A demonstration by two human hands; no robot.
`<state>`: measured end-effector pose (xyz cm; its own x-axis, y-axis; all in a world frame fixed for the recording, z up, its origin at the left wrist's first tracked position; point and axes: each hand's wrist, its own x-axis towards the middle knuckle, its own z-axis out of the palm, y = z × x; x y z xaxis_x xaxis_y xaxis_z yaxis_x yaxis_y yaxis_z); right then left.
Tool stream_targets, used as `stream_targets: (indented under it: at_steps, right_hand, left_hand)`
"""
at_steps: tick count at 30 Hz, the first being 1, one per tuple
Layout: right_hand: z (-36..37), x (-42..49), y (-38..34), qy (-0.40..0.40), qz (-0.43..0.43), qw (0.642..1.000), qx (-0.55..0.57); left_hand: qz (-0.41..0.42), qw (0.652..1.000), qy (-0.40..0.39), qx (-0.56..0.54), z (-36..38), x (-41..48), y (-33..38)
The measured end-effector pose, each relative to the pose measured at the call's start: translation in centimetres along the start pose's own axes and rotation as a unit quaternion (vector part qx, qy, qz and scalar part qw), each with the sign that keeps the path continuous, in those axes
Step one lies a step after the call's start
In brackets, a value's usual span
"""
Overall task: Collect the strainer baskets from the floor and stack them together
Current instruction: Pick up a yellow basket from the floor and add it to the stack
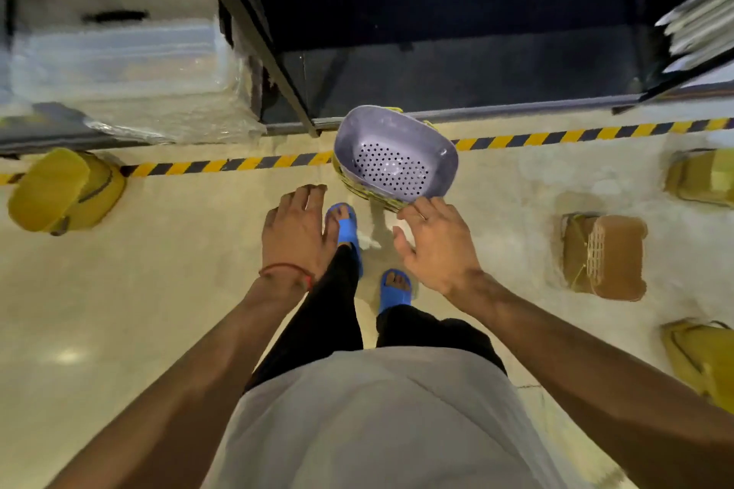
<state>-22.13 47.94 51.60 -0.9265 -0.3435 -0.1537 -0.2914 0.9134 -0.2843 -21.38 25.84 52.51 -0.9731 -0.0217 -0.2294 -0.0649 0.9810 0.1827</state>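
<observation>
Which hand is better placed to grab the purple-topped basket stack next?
Right: the right hand is open, fingertips by the near rim of the basket stack; the left hand is open, farther off.

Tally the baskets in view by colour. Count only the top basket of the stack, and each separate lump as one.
Purple basket: 1
Yellow baskets: 3
Brown basket: 1
Total: 5
</observation>
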Motion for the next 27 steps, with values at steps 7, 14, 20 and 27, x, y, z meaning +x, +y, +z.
stream_targets:
  at_steps: [7,14,20,27]
  right_hand:
    - [-4.4,-2.0,-5.0,0.022,-0.136,0.99,-0.02]
    - [-7.1,-0.6,-13.2,0.023,-0.204,0.979,-0.015]
    - [-6.4,1.3,-23.6,0.024,-0.292,0.956,-0.022]
    - [-3.6,3.7,-37.7,0.026,-0.33,0.943,-0.029]
  left_hand:
    - [-0.096,0.994,0.057,-0.003,-4.5,-10.9,-2.3]
    - [-0.176,0.977,0.115,-0.017,-7.6,-17.2,-8.7]
    - [-0.208,0.967,0.147,-0.023,-10.1,-20.3,-17.9]
    - [-0.217,0.966,0.143,0.009,-12.8,-24.2,-31.2]
